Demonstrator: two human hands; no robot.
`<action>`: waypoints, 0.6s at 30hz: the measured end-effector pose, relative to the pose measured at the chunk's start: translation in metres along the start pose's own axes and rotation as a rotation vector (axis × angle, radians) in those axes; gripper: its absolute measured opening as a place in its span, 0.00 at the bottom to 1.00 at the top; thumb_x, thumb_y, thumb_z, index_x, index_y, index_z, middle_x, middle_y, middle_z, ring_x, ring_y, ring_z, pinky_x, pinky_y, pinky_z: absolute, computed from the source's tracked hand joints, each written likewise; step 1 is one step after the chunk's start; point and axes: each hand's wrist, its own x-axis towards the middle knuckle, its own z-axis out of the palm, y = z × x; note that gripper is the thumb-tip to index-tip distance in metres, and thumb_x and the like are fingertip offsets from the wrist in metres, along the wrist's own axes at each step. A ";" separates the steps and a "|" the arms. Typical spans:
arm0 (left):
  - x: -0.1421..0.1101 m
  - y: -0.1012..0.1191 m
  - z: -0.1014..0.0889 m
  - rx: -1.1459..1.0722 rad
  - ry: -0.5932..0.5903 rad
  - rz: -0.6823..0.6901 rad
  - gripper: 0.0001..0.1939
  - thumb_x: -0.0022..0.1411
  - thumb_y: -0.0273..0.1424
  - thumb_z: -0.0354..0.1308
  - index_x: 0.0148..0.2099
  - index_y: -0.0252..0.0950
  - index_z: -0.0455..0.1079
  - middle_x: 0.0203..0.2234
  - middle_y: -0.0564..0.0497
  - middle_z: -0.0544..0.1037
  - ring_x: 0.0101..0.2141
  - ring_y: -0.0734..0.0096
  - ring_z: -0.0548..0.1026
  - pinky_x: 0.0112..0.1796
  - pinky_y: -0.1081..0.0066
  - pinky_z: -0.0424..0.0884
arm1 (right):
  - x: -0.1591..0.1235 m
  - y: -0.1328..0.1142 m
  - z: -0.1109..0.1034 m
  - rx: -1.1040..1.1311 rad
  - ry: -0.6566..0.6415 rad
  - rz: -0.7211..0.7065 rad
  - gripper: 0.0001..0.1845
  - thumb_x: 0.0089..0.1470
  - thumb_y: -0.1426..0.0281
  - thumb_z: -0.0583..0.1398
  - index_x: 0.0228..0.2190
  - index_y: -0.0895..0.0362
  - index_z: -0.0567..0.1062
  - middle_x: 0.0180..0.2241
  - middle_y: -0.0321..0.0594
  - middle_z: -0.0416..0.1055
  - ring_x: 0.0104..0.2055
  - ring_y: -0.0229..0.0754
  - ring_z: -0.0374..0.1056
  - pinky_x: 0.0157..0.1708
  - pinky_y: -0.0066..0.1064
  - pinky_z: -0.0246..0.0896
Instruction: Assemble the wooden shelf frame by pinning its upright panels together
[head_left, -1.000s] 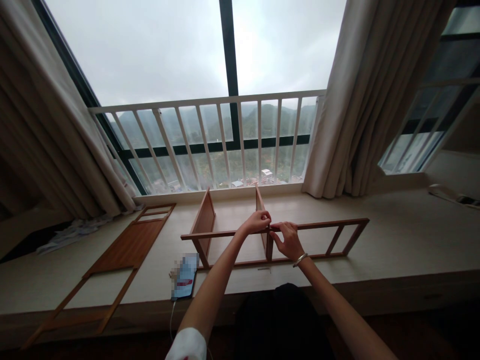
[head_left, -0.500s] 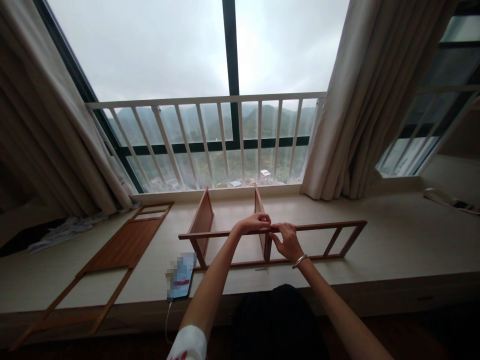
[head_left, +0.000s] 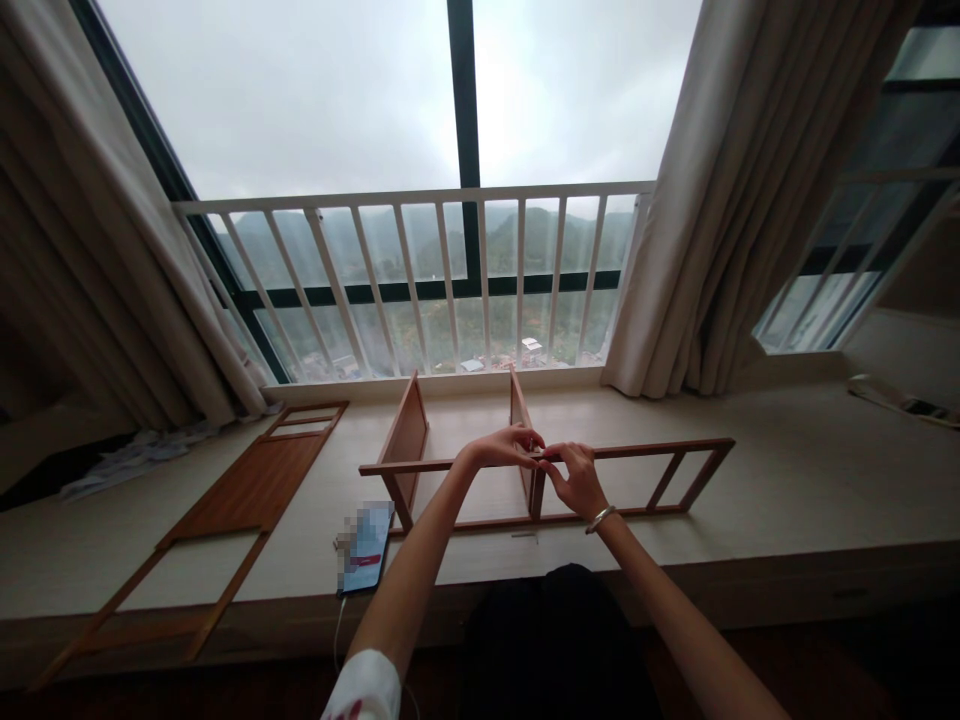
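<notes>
Through the head camera I see the reddish-brown wooden ladder-shaped frame (head_left: 637, 450) standing on its long side on the pale window ledge (head_left: 795, 470), below the white metal railing (head_left: 420, 201). Two brown wooden panels stand behind it, reaching toward the window: one near its left end (head_left: 406, 428), and one (head_left: 519, 408) behind the place where both hands meet.

My left hand (head_left: 502, 446) is bent over the top rail at this joint. Its fingers are curled close together, but I cannot tell whether they pinch some small part. My right hand (head_left: 577, 480), with a silver bracelet (head_left: 601, 518) on the wrist, is clamped on the same rail just beside the joint, the fingers lying over the top and the thumb on the near side.

In front of the frame lies a thin metal rod (head_left: 523, 535). A phone with a bluish screen (head_left: 369, 550) is near the left end, a white cable (head_left: 340, 625) hanging from it. Farther left, a flat brown wooden frame with a solid middle panel (head_left: 236, 485) lies across the ledge, its near end beyond the edge.
</notes>
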 end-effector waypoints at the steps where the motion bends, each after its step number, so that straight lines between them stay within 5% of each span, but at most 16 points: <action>1: 0.000 0.000 0.000 -0.002 -0.001 0.000 0.23 0.44 0.40 0.59 0.43 0.36 0.66 0.33 0.50 0.66 0.35 0.73 0.64 0.35 0.75 0.61 | 0.000 0.000 0.000 0.001 0.003 -0.002 0.07 0.50 0.66 0.52 0.32 0.55 0.67 0.29 0.38 0.68 0.34 0.42 0.62 0.41 0.37 0.46; 18: -0.001 0.002 0.008 0.066 0.100 0.012 0.19 0.43 0.39 0.59 0.39 0.35 0.67 0.34 0.51 0.63 0.31 0.77 0.64 0.33 0.75 0.63 | -0.002 -0.001 -0.004 -0.002 -0.019 -0.044 0.08 0.51 0.67 0.52 0.34 0.55 0.67 0.32 0.39 0.69 0.36 0.42 0.62 0.41 0.37 0.47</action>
